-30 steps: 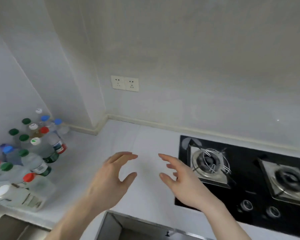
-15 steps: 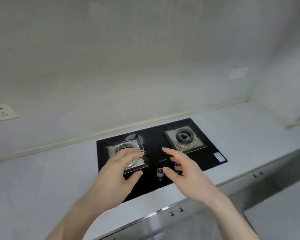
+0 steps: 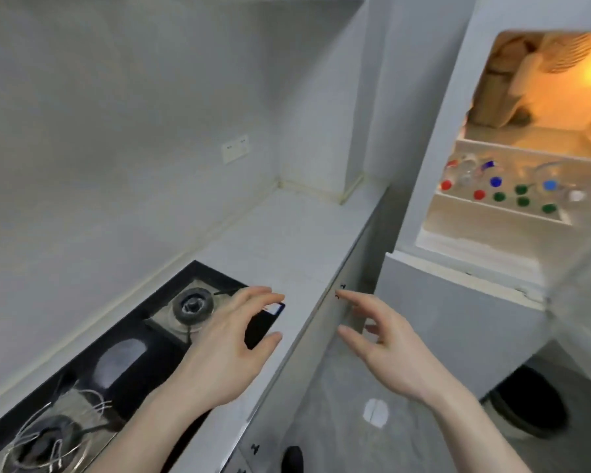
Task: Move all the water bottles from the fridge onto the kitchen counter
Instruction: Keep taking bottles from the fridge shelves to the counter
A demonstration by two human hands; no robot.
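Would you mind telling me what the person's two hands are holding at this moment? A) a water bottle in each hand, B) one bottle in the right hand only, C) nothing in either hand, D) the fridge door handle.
C: the left hand and the right hand are both raised with fingers spread and empty, while the bottles stand in the open fridge.

Motion blur — warm fridge (image 3: 512, 138) glow
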